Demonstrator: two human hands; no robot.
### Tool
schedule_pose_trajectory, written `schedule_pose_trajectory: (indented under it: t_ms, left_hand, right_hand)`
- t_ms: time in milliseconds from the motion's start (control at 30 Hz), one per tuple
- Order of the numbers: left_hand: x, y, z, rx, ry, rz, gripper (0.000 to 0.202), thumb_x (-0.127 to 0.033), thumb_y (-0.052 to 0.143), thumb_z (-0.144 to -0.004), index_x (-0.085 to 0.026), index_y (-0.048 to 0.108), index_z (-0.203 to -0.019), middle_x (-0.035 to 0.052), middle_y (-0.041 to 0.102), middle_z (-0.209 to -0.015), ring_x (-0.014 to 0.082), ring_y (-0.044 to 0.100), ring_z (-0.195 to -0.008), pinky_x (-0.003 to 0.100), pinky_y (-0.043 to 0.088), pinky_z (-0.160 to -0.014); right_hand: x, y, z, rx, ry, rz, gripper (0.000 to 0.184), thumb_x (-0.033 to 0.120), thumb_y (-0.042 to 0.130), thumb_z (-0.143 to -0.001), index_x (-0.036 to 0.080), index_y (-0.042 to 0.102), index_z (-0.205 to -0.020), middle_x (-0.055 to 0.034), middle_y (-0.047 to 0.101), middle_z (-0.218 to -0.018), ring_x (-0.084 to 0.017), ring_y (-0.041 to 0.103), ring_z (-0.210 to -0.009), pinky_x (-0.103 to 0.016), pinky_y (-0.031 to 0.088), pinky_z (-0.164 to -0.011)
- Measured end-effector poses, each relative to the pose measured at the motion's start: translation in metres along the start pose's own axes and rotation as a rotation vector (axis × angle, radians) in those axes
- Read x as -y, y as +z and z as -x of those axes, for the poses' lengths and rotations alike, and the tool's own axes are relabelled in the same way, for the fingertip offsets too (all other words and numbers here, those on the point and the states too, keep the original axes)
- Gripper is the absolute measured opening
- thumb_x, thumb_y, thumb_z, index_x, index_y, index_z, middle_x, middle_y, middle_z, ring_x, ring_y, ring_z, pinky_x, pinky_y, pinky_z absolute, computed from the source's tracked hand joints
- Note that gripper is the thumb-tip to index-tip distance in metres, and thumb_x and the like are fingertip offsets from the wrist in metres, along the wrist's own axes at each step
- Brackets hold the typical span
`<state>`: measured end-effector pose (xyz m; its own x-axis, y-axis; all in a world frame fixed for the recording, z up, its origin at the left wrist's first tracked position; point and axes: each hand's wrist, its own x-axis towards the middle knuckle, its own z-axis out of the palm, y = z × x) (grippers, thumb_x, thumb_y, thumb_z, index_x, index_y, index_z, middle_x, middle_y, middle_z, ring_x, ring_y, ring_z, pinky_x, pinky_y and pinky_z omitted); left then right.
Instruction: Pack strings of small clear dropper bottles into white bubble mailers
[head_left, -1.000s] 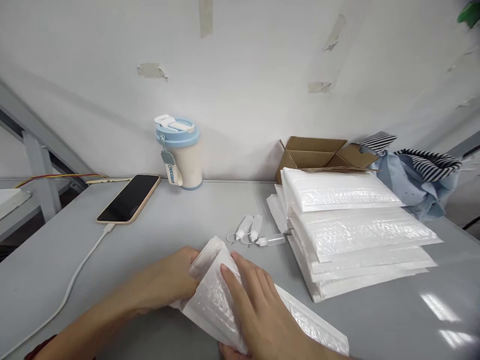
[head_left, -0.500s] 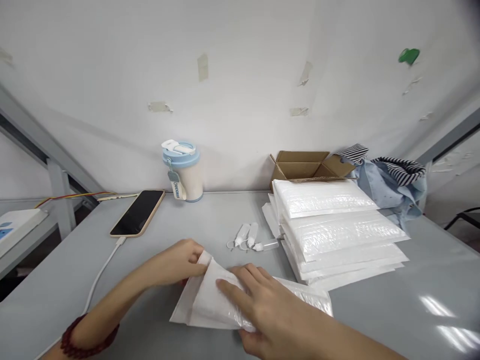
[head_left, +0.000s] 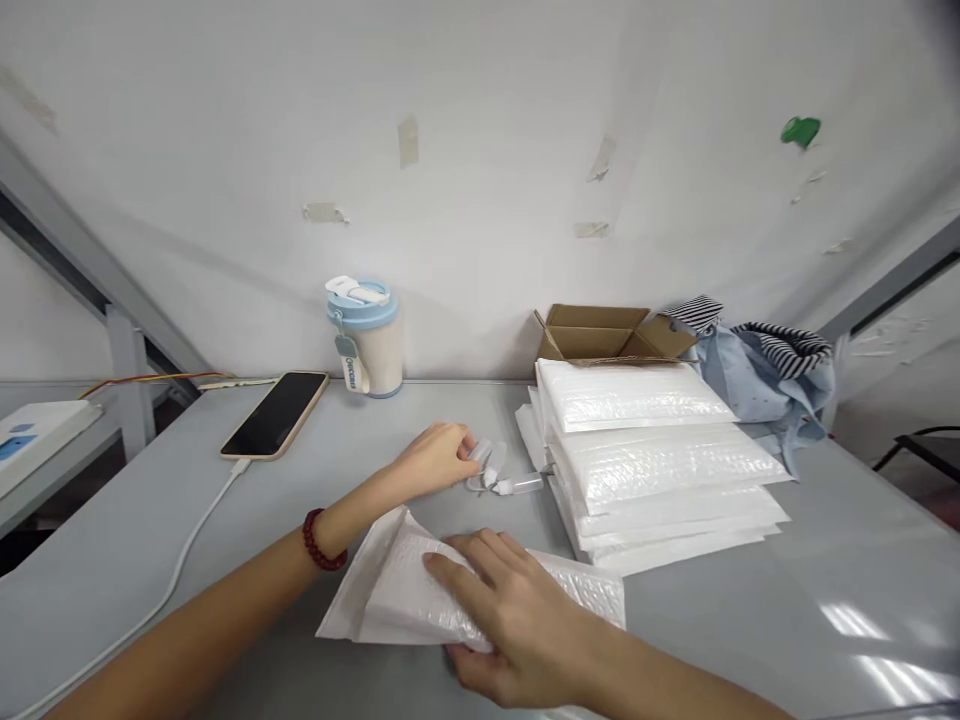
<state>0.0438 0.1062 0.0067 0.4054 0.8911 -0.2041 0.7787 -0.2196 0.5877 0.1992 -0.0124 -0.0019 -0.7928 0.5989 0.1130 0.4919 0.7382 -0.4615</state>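
My left hand (head_left: 441, 458) reaches over the table, its fingers closed at the leftmost small clear dropper bottle (head_left: 480, 452). The fingers partly cover that bottle. Two more dropper bottles, one tilted beside it (head_left: 496, 460) and one lying sideways (head_left: 523, 484), are close by on the tabletop. My right hand (head_left: 510, 620) grips a white bubble mailer (head_left: 401, 590), fingers across its top and thumb at the lower edge. The mailer's flap end points left, beneath my left forearm.
A stack of white bubble mailers (head_left: 667, 470) stands to the right, before an open cardboard box (head_left: 592, 330) and blue cloth with striped trim (head_left: 765, 370). A phone (head_left: 277, 415) on a white cable (head_left: 184, 560) and a lidded cup (head_left: 375, 345) are at the back left.
My left hand has let go of the mailer's flap end and moved forward and right to the dropper bottles. My right hand keeps its hold on the mailer.
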Motion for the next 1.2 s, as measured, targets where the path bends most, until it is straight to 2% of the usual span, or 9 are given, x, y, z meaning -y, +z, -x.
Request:
schedule_pose_trajectory:
  t_ms: [133,333,467,600,767,867,1033,1100,1200]
  left_hand:
    - [-0.004,-0.004,0.002,-0.082,0.025,-0.04,0.02,-0.031,0.059,-0.089,-0.013,0.063,-0.096,0.0038,0.065,-0.093,0.017,0.063,-0.079,0.034,0.053,-0.071]
    - [0.002,-0.058,0.059,-0.312,0.156,-0.049,0.022,-0.031,0.053,-0.083,-0.02,0.063,-0.099,0.0017,0.065,-0.099,0.0183,0.057,-0.085,0.03,0.046,-0.077]
    - [0.029,-0.077,0.093,-0.174,0.25,-0.149,0.019,-0.031,0.052,-0.085,-0.025,0.065,-0.098,-0.0005,0.065,-0.093,0.0175,0.058,-0.084,0.026,0.047,-0.072]
    - [0.053,-0.066,0.104,-0.204,0.356,-0.264,0.023,-0.029,0.049,-0.09,-0.026,0.063,-0.109,0.0014,0.065,-0.096,0.0195,0.058,-0.094,0.027,0.049,-0.077]
    - [0.056,-0.044,0.102,-0.184,0.388,-0.263,0.028,-0.027,0.042,-0.095,-0.031,0.061,-0.114,-0.0013,0.067,-0.107,0.018,0.061,-0.1,0.027,0.049,-0.085]
    - [0.056,-0.035,0.098,-0.249,0.236,-0.076,0.034,-0.036,0.047,-0.092,-0.032,0.054,-0.125,-0.0013,0.062,-0.124,0.0196,0.06,-0.109,0.028,0.051,-0.089]
    - [0.055,-0.034,0.093,-0.48,-0.123,0.061,0.03,-0.048,0.049,-0.085,-0.026,0.063,-0.1,0.0036,0.068,-0.102,0.0238,0.065,-0.089,0.025,0.051,-0.051]
    - [0.05,-0.03,0.092,-0.482,-0.035,-0.027,0.025,-0.042,0.046,-0.086,-0.025,0.065,-0.087,0.0053,0.066,-0.099,0.0262,0.06,-0.095,0.026,0.051,-0.052]
    - [0.043,-0.017,0.094,-0.348,0.181,-0.12,0.028,-0.03,0.042,-0.086,-0.026,0.069,-0.08,0.0059,0.059,-0.117,0.0294,0.046,-0.117,0.037,0.052,-0.082]
  right_hand:
    - [-0.001,-0.005,0.0,-0.045,0.097,-0.051,0.063,0.023,0.053,-0.071,0.012,0.042,-0.132,-0.0137,0.056,-0.119,-0.028,0.05,-0.101,-0.042,0.044,-0.088]
    - [-0.003,-0.008,-0.001,-0.151,0.269,-0.245,0.059,0.019,0.054,-0.072,0.012,0.042,-0.13,-0.013,0.054,-0.122,-0.027,0.049,-0.108,-0.042,0.041,-0.094]
    - [-0.003,-0.003,-0.003,-0.196,0.352,-0.332,0.059,0.015,0.055,-0.07,0.014,0.041,-0.127,-0.0122,0.055,-0.115,-0.027,0.05,-0.106,-0.043,0.042,-0.091]
    - [-0.005,0.004,-0.007,-0.262,0.373,-0.36,0.058,0.015,0.056,-0.072,0.016,0.039,-0.127,-0.0114,0.054,-0.117,-0.027,0.049,-0.108,-0.044,0.041,-0.093]
    - [-0.008,0.005,-0.009,-0.277,0.361,-0.386,0.058,0.016,0.056,-0.073,0.016,0.037,-0.128,-0.0106,0.054,-0.117,-0.026,0.049,-0.109,-0.043,0.04,-0.095]
    - [-0.008,0.002,-0.008,-0.273,0.368,-0.422,0.058,0.015,0.056,-0.074,0.017,0.035,-0.128,-0.0099,0.052,-0.119,-0.024,0.048,-0.111,-0.041,0.04,-0.096]
    - [-0.007,0.001,-0.007,-0.274,0.422,-0.47,0.062,0.018,0.057,-0.074,0.015,0.031,-0.131,-0.0123,0.048,-0.125,-0.024,0.046,-0.116,-0.04,0.038,-0.098]
    - [-0.008,0.002,-0.007,-0.273,0.436,-0.483,0.063,0.018,0.057,-0.073,0.014,0.031,-0.13,-0.0129,0.048,-0.125,-0.024,0.046,-0.116,-0.04,0.038,-0.098]
    - [-0.009,0.004,-0.007,-0.298,0.408,-0.462,0.061,0.016,0.057,-0.072,0.014,0.034,-0.129,-0.0129,0.049,-0.124,-0.025,0.046,-0.115,-0.04,0.037,-0.099]
